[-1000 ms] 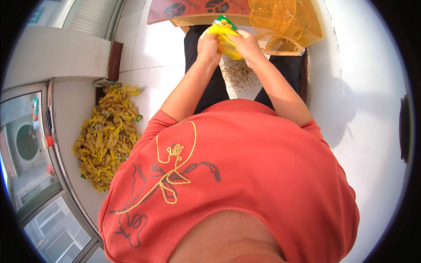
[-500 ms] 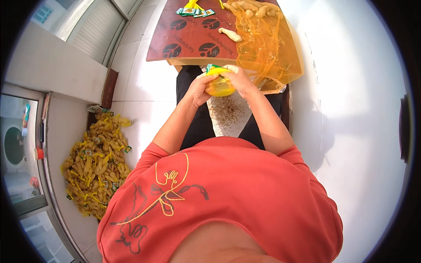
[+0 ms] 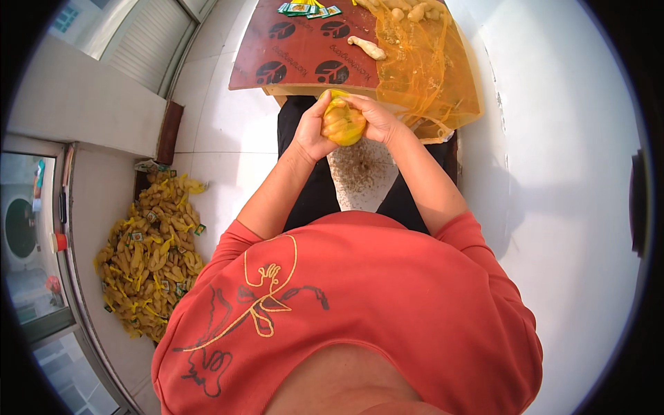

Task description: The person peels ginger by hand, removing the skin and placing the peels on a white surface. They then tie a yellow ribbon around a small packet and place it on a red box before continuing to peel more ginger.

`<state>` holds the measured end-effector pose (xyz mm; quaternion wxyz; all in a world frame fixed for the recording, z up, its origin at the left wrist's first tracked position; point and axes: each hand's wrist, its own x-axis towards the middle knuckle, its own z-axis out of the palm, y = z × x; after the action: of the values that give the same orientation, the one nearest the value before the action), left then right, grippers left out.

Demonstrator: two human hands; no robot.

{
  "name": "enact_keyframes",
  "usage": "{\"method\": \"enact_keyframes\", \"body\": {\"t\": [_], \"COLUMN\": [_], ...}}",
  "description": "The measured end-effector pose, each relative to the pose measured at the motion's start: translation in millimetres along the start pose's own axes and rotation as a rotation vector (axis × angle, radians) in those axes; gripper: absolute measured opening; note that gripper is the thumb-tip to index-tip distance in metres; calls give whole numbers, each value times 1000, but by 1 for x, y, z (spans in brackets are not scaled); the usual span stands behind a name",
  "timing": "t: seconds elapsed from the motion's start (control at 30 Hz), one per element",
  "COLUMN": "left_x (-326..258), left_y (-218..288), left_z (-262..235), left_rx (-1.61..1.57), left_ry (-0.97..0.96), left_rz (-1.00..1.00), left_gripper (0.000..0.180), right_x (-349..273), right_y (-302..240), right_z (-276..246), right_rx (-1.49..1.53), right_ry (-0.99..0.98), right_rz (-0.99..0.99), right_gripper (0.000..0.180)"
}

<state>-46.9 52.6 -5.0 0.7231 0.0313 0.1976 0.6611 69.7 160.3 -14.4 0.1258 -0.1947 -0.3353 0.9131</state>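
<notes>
Between my hands, just off the table's near edge, is a small yellow mesh bag. My left hand is closed on its left side, thumb near the top. From the right, my right hand pinches the bag with bent fingers. Pale brown ridged shapes show through the mesh; I cannot tell whether they are ginger or fingers. Beyond the hands, a single ginger root lies on the reddish-brown table. More ginger is at the far right, by a large orange mesh sack.
A bunch of yellow mesh bags with green tags lies at the table's far left. On the floor to my left is a big heap of ginger in yellow bags. A white wall runs along my right. Brown crumbs lie between my legs.
The yellow bag has been turned in my hands and now looks taller and rounder. The green tag at its top no longer shows. The left hand's grip has shifted upward.
</notes>
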Motion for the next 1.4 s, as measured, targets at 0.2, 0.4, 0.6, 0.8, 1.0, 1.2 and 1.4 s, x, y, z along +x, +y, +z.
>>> {"method": "enact_keyframes", "body": {"t": [0.2,0.4,0.6,0.8,1.0,1.2,1.4], "left_x": [10,16,18,13,9,4,-3], "left_y": [9,21,34,35,33,26,21], "left_z": [-9,-7,-9,-10,-8,-2,0], "left_rx": [196,288,279,305,459,630,633], "left_ry": [209,374,413,408,383,398,334], "left_rz": [170,325,394,441,560,623,622], "left_gripper": [32,29,27,28,32,35,38], "right_x": [3,10,46,64,39,-29,-44], "right_y": [-6,-50,-97,-103,-83,-27,-9], "right_z": [3,14,-28,-35,-1,61,75], "right_rx": [-305,-905,-1851,-2137,-1514,-1235,-1499], "right_ry": [144,334,844,797,617,363,441], "right_rz": [-83,-358,-714,-573,-694,-693,-837], "right_gripper": [29,39,31,32,29,32,27]}}
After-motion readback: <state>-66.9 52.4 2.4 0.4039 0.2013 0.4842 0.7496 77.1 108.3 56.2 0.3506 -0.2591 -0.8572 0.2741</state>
